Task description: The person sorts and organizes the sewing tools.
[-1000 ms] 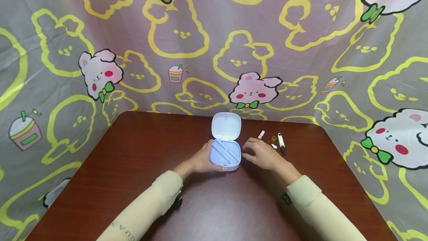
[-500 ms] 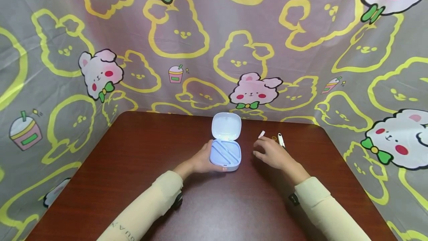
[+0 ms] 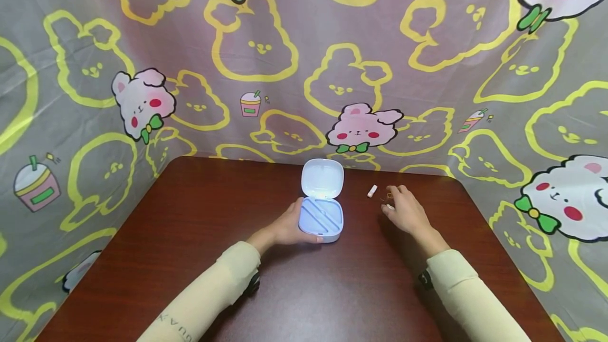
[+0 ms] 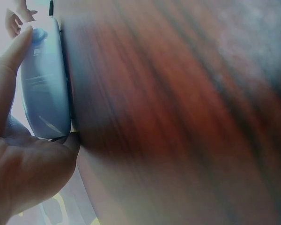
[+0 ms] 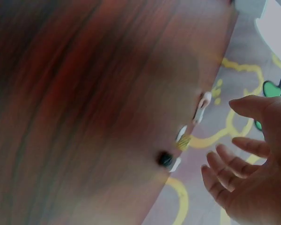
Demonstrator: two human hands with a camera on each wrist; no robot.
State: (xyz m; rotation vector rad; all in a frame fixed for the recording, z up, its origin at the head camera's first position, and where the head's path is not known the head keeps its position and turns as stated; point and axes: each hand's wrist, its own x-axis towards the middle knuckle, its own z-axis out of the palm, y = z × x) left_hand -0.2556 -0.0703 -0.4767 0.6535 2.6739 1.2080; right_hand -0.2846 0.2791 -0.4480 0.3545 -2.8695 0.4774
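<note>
Yellow item is lying beside the nearer right hand, grip spread. Left hand is gripping the blue case.

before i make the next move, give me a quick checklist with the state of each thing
1. Left hand gripping the box: ok
2. Lid open: ok, it stands up behind the box
3. Right hand free: ok, it holds nothing
4. Fingers clear of the yellow ring: ok, the right wrist view shows a gap
5. Black-tipped tool visible from the head view: not ok, only the right wrist view shows it
</note>
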